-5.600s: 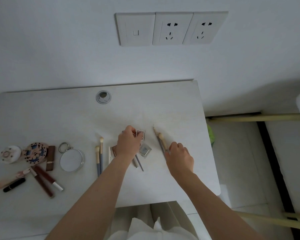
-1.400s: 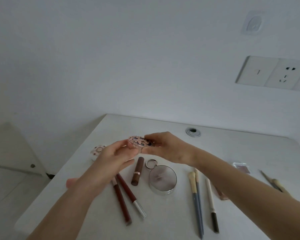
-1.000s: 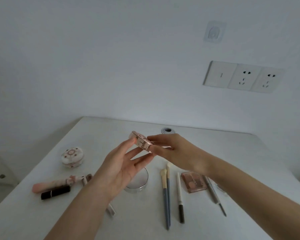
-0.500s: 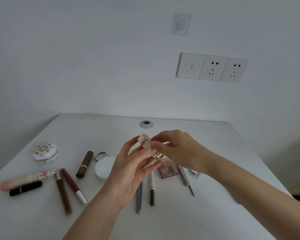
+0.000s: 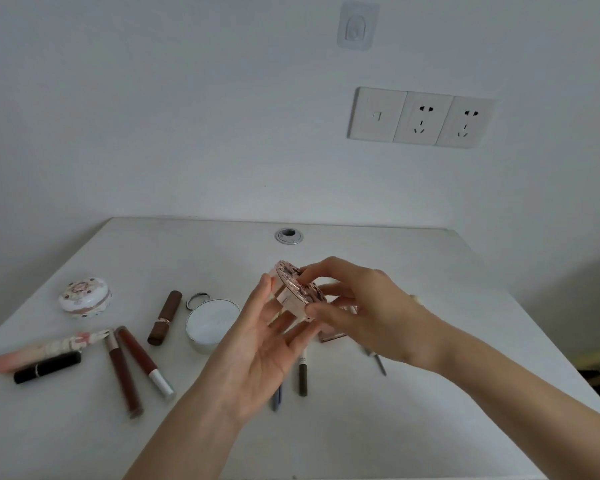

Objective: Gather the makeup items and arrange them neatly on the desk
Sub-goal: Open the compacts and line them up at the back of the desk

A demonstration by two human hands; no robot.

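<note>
Up close, the left hand (image 5: 257,348) lies open, palm up, its straight fingers touching a round pink compact with a flowery lid (image 5: 297,292). The right hand (image 5: 368,313) pinches that compact by its rim and holds it tilted in the air above the white desk (image 5: 395,427). Under the hands lie a brown pencil (image 5: 302,379) and a blue brush handle (image 5: 277,400); to the left are two dark red lip gloss tubes (image 5: 123,372), a black lipstick (image 5: 47,367), a pink tube (image 5: 45,349), a brown lipstick (image 5: 164,317) and a round mirror (image 5: 212,322), and farther back sit a white round box with flowers (image 5: 85,297), a grey cable hole (image 5: 288,235) and white wall sockets (image 5: 420,117).
</note>
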